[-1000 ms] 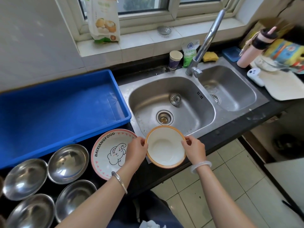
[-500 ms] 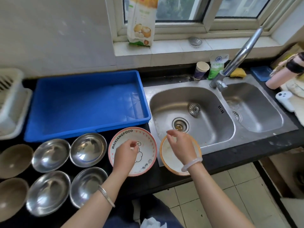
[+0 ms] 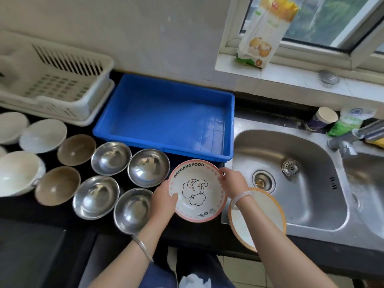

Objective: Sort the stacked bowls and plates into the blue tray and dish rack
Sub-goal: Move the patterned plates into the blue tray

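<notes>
1. Tray (image 3: 166, 113): blue, just beyond the fingertips (image 3: 225, 177), past the far rim of the plate (image 3: 197, 192). Probably the goal for this piece. Risk of clipping the near wall on a low lift.
2. Rack (image 3: 62, 88): white, well to the left of the left fingers, behind the rows of bowls (image 3: 42, 135). Reached only by carrying over those bowls, with a risk of dropping onto them.
3. Steel bowls (image 3: 148, 167): four, just left of the left hand (image 3: 164, 201), partly hidden under that forearm. Easily knocked and sent sliding by a sideways swing of the arm.
4. Orange bowl (image 3: 259, 219): directly beneath the right wrist, sitting across the sink (image 3: 301, 204) edge near the front of the counter (image 3: 187, 231). Liable to be tipped into the basin or off the front by a brushing forearm.
5. Plate: elephant print, held between both hands. Left thumb over the near-left rim, fingers curled underneath; right hand (image 3: 233, 180) pinching the far-right rim between thumb and fingertips. Cannot tell whether raised clear of the counter. Glazed and possibly wet, so prone to slipping from so shallow a rim hold, more so if tilted.
</notes>
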`<state>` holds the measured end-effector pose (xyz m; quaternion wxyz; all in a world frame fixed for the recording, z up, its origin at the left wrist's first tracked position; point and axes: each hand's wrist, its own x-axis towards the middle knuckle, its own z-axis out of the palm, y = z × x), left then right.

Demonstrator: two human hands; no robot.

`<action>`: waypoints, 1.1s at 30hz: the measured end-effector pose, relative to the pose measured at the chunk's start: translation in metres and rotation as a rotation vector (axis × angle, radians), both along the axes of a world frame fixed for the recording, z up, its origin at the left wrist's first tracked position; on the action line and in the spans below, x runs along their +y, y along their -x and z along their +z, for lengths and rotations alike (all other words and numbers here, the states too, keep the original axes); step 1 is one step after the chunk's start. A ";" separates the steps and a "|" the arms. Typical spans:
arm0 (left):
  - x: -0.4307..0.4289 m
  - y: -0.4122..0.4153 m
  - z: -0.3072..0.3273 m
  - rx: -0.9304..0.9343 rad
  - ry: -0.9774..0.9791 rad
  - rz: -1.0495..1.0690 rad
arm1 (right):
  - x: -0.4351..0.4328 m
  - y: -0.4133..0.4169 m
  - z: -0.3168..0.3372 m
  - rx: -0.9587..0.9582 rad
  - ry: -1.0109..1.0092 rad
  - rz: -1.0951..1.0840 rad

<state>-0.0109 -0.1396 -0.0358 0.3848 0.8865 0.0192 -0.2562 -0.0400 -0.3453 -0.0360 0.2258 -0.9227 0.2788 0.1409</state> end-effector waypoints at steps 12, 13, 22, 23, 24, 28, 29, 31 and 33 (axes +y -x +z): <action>0.016 -0.018 0.035 0.001 0.179 0.284 | -0.010 -0.017 0.040 -0.179 -0.150 0.054; 0.019 -0.025 0.038 0.006 0.195 0.311 | -0.009 -0.022 0.046 -0.198 -0.204 0.027; 0.037 -0.105 0.067 0.059 0.466 0.465 | 0.008 -0.091 0.074 -0.302 -0.522 -0.245; 0.039 -0.114 0.068 0.090 0.502 0.466 | 0.012 -0.101 0.074 -0.320 -0.542 -0.267; 0.041 -0.123 0.069 0.112 0.530 0.464 | 0.016 -0.111 0.073 -0.340 -0.559 -0.290; 0.049 -0.168 0.064 0.099 0.552 0.480 | 0.036 -0.154 0.065 -0.384 -0.625 -0.392; 0.051 -0.181 0.061 0.091 0.547 0.492 | 0.041 -0.165 0.062 -0.390 -0.640 -0.413; 0.056 -0.207 0.055 0.084 0.533 0.491 | 0.050 -0.187 0.054 -0.394 -0.668 -0.457; 0.060 -0.231 0.044 0.079 0.512 0.458 | 0.058 -0.206 0.044 -0.388 -0.686 -0.502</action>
